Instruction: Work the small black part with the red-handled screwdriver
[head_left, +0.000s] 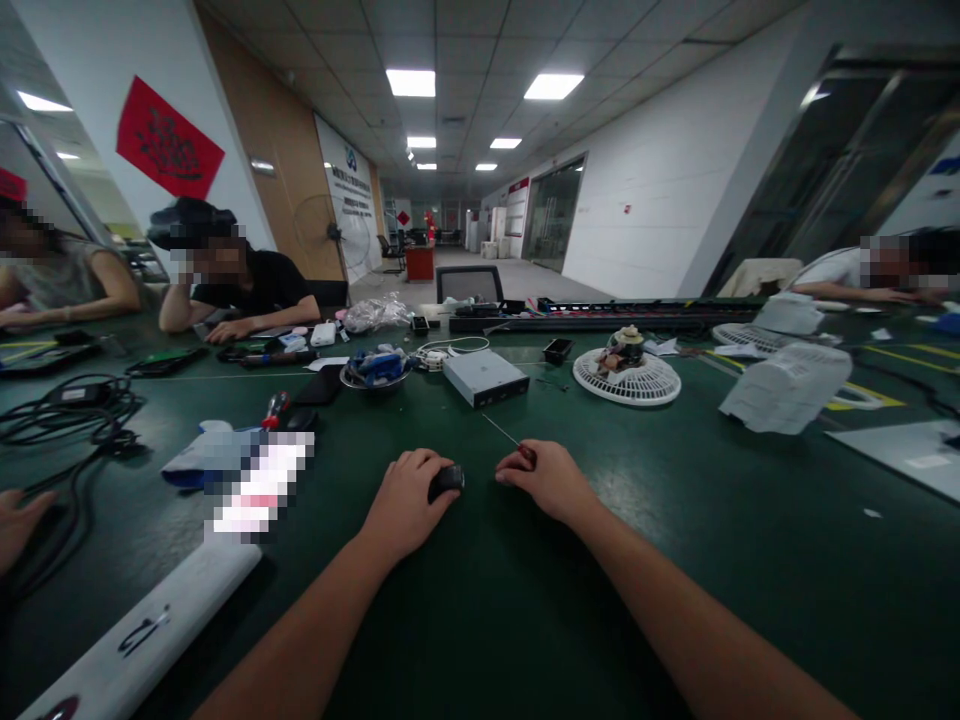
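Observation:
My left hand [407, 497] is closed around a small black object [448, 482] with a rounded, boxy end; its kind is not clear. To the right, my right hand [546, 478] grips a screwdriver [504, 432] by its dark red handle, and the thin shaft points forward and left. Both hands rest low over the green table [495, 600], a short gap between them. Just beyond them lies a silver disc drive [486, 377] with a black front edge.
A white fan grille with a motor [627, 372] and a white plastic housing [787, 388] lie right. A metal bowl [375, 370], a red-handled screwdriver [275, 408], a glove [210, 455], black cables [71, 430] and a long white bar [150, 630] lie left. Other people sit around.

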